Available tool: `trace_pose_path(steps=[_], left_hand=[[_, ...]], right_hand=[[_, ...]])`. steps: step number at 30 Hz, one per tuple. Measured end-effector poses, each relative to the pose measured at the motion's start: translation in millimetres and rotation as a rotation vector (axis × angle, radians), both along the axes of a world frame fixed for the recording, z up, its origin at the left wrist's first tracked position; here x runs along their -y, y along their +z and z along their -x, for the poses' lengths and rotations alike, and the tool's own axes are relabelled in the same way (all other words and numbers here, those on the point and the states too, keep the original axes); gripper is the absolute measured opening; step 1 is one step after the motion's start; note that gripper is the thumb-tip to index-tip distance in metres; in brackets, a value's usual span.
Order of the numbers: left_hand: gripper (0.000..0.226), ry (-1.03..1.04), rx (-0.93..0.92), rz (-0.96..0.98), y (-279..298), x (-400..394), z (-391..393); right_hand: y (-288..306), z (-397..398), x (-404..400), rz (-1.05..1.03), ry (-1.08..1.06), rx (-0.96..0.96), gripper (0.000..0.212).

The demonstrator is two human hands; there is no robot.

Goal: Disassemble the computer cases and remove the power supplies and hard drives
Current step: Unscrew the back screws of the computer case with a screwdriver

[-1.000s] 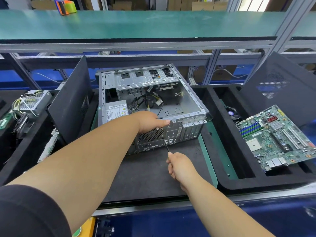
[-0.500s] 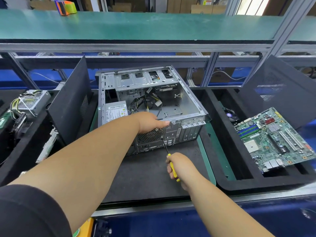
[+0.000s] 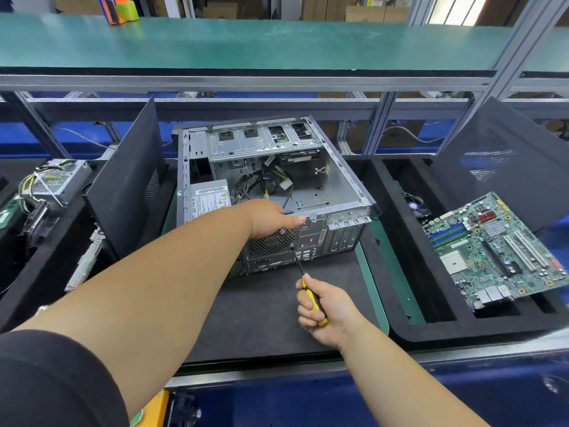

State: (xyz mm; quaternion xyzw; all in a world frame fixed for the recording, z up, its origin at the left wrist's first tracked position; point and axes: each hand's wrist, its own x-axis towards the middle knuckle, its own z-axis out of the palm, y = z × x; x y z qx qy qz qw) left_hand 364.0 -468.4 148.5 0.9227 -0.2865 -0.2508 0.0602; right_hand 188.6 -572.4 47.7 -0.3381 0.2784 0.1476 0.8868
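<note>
An open grey computer case point(image 3: 345, 180) lies on its side on the black mat, rear panel facing me. Its power supply point(image 3: 209, 197) with a white label sits inside at the left, loose cables beside it. A hard drive point(image 3: 298, 157) rests in the bay at the back. My left hand point(image 3: 271, 218) grips the top edge of the rear panel above the fan grille. My right hand point(image 3: 326, 306) holds a yellow-and-black screwdriver point(image 3: 311, 298) whose tip touches the rear panel beside the grille.
A removed power supply point(image 3: 57, 178) lies in the left tray. A black side panel point(image 3: 129, 177) leans left of the case, another point(image 3: 505, 167) at the right. A green motherboard point(image 3: 498, 248) rests in the right foam tray point(image 3: 431, 331). A green shelf point(image 3: 246, 44) spans overhead.
My right hand has shifted its grip so the screwdriver's yellow handle shows. The tip stays against the rear panel. My left hand has not moved.
</note>
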Motion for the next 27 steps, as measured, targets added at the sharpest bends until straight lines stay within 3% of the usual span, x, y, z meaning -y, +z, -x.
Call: trace_pose_path(steps=[6,14,17,19,20,25,27], left_hand=[[0.084,-0.009,0.007,-0.01,-0.9,0.2,-1.4],[0.084,-0.009,0.007,-0.008,-3.9,-0.4,-3.6],[0.085,-0.007,0.009,-0.004,-4.2,-0.8,-3.6],[0.085,-0.005,0.01,-0.004,-4.4,-0.6,-3.8],[0.085,-0.004,0.01,-0.004,-4.3,-0.5,-3.8],[0.086,-0.002,0.012,0.002,-4.3,-0.9,-3.2],[0.086,-0.009,0.016,-0.002,-4.3,-0.8,-3.4]], right_hand=[[8.0,-3.6,-7.1,0.596,0.088,-0.038,0.025],[8.3,-2.0,-12.4,1.888,0.474,-0.099,0.016],[5.0,-2.7,-15.6,2.043,0.516,-0.107,0.02],[4.1,-3.0,-12.3,1.935,0.48,-0.079,0.018],[3.4,-3.0,-8.9,1.784,0.435,-0.057,0.02],[2.6,1.7,1.3,0.612,0.114,-0.003,0.013],[3.6,5.0,5.9,0.163,0.002,-0.006,0.019]])
